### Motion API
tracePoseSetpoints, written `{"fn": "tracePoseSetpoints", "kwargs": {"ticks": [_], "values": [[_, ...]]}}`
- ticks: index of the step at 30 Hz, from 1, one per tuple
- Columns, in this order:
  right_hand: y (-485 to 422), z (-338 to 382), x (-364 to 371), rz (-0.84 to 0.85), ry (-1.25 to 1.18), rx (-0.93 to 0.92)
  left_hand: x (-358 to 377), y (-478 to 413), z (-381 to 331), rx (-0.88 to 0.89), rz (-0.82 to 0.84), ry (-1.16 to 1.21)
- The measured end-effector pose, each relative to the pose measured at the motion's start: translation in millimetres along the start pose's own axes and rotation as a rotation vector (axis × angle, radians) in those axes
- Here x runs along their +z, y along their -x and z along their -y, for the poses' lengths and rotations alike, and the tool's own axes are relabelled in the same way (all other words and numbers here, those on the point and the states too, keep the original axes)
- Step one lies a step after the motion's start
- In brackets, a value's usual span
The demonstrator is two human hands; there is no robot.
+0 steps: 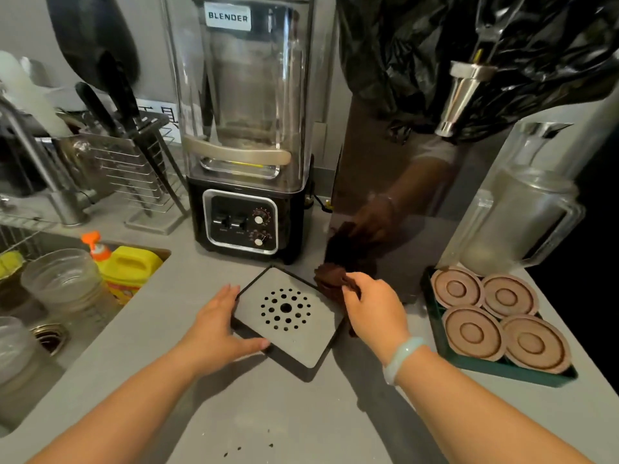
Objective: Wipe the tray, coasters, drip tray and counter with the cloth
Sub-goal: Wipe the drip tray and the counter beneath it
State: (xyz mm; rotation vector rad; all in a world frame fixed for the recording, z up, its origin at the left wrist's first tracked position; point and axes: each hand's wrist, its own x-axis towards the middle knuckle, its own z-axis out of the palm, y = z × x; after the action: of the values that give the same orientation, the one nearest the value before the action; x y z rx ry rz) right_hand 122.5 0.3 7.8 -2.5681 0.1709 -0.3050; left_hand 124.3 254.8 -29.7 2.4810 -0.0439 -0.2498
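Drip tray sits turned cornerwise mid-worktop, bare surface in front. Left hand lies open against its left edge; right hand pinches the brown cloth at its right corner, partly hiding the cloth.

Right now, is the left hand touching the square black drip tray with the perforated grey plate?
Touching. The head view shows the left hand laid against the drip tray's left edge, thumb on its near corner.

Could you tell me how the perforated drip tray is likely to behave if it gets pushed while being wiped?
The drip tray looks flat, rigid and low, so tipping seems unlikely. On the smooth counter it would probably slide or pivot, which may be why the left hand braces its edge. Its perforated top plate might be loose and shift.
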Motion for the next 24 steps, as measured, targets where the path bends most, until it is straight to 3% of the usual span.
{"fn": "tracePoseSetpoints", "kwargs": {"ticks": [5,10,14,18,21,24], "values": [[21,18,39,0.280,0.066,-0.229,4,-10,-2,0.164,-0.011,-0.002],[55,15,34,0.396,0.048,-0.499,5,-14,-3,0.094,-0.044,-0.026],[66,1,11,0.507,0.052,-0.574,3,-12,-4,0.079,-0.043,-0.038],[62,-12,-6,0.454,0.158,-0.487,5,-10,-4,0.096,-0.075,-0.046],[57,-12,-6,0.306,0.243,-0.302,9,-8,-4,0.130,-0.112,-0.022],[43,-6,-10,0.082,0.084,-0.050,8,-9,-2,0.137,-0.085,0.007]]}}
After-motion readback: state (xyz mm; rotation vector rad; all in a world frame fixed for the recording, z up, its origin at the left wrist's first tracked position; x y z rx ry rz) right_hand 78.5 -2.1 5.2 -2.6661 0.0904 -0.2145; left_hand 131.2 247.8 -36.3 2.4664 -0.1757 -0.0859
